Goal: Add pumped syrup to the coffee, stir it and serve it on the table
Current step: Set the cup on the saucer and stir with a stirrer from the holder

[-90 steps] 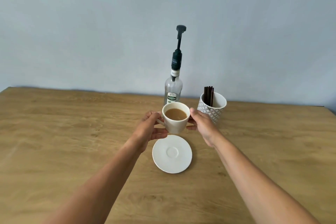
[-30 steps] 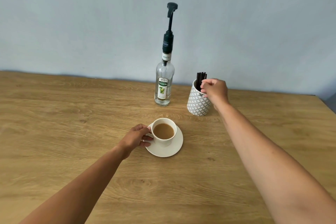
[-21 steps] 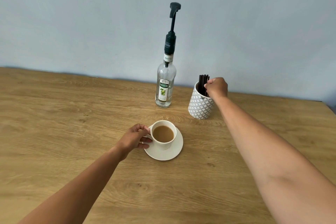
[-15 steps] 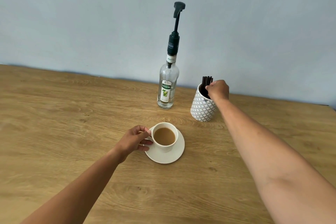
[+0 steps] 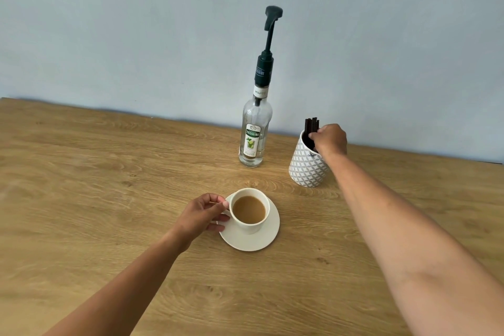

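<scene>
A white cup of milky coffee (image 5: 249, 210) stands on a white saucer (image 5: 261, 240) in the middle of the wooden table (image 5: 95, 185). My left hand (image 5: 200, 217) pinches the cup's handle. Behind it stands a clear syrup bottle (image 5: 255, 133) with a tall dark pump on top. To the right is a white patterned holder (image 5: 306, 169) with several dark stir sticks (image 5: 311, 127). My right hand (image 5: 328, 139) reaches into the holder, its fingertips closed around the sticks; the grip itself is partly hidden.
A pale blue wall (image 5: 136, 35) runs along the table's far edge, close behind the bottle and the holder. Bare wood stretches to the left and in front of the saucer.
Three seconds ago both hands held the cup above the saucer. Now the cup rests on the saucer, and my right hand has gone to the stick holder and stayed there.
</scene>
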The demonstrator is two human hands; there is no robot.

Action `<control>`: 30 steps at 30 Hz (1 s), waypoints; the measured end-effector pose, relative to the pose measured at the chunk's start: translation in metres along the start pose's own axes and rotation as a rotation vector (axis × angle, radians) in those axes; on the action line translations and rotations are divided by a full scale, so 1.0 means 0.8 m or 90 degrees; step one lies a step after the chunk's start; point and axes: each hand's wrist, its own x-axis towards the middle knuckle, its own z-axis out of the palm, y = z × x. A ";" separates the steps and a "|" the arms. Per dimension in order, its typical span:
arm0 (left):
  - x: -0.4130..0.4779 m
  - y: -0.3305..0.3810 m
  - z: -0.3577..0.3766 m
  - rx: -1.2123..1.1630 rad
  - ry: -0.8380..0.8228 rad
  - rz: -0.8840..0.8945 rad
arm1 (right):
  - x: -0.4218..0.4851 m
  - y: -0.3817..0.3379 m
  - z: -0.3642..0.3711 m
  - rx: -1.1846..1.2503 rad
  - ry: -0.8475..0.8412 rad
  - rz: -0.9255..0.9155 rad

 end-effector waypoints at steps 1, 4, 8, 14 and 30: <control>0.000 -0.001 0.000 0.000 -0.001 -0.001 | 0.000 0.001 0.000 0.007 0.000 -0.001; 0.000 -0.002 -0.002 0.004 -0.001 -0.002 | -0.003 0.001 -0.005 0.026 -0.005 -0.004; 0.000 -0.001 -0.002 0.009 -0.002 -0.003 | -0.007 0.002 -0.012 0.048 -0.006 -0.016; -0.002 0.000 -0.004 0.018 -0.009 0.000 | -0.018 0.004 -0.027 0.071 0.025 -0.032; -0.008 0.003 -0.003 0.064 -0.019 0.006 | -0.104 -0.038 -0.098 0.359 0.193 -0.174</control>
